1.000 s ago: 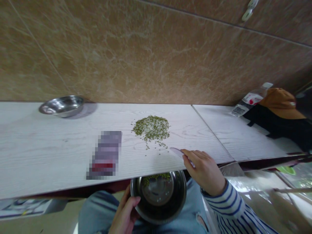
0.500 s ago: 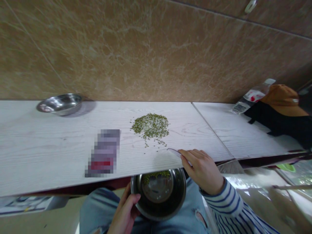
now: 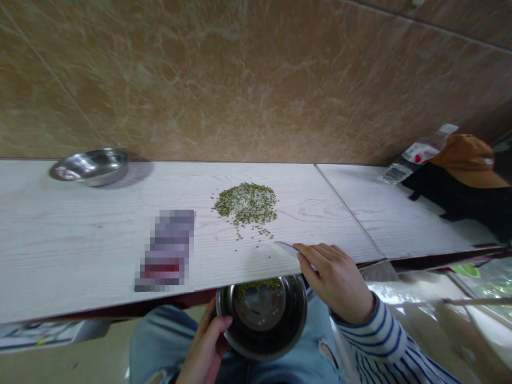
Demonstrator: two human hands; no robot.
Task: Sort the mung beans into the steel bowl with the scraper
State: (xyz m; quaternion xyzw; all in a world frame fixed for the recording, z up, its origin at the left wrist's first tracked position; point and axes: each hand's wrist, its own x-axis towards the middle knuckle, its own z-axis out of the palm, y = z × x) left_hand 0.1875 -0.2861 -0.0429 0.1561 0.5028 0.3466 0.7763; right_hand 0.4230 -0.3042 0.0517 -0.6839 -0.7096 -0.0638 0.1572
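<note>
A pile of small green beans mixed with white grains (image 3: pixel 247 202) lies on the white wooden table (image 3: pixel 80 240), with a few stray beans just in front of it. My right hand (image 3: pixel 336 280) is closed on a thin pale flat card (image 3: pixel 287 247), whose tip rests on the table near the front edge, to the right of the stray beans. My left hand (image 3: pixel 206 349) grips the rim of a steel bowl (image 3: pixel 262 316) held below the table edge over my lap. Some green beans lie at the bowl's far side.
A second steel bowl (image 3: pixel 90 166) stands at the back left by the brown tiled wall. A blurred dark rectangular object (image 3: pixel 167 249) lies left of the beans. At the far right are a plastic bottle (image 3: pixel 418 152), an orange cap (image 3: pixel 468 160) and a black bag (image 3: pixel 460 205).
My right hand with the card has shifted slightly left along the table edge. The view has drifted a little; the bowl and the bean pile stay as they were.
</note>
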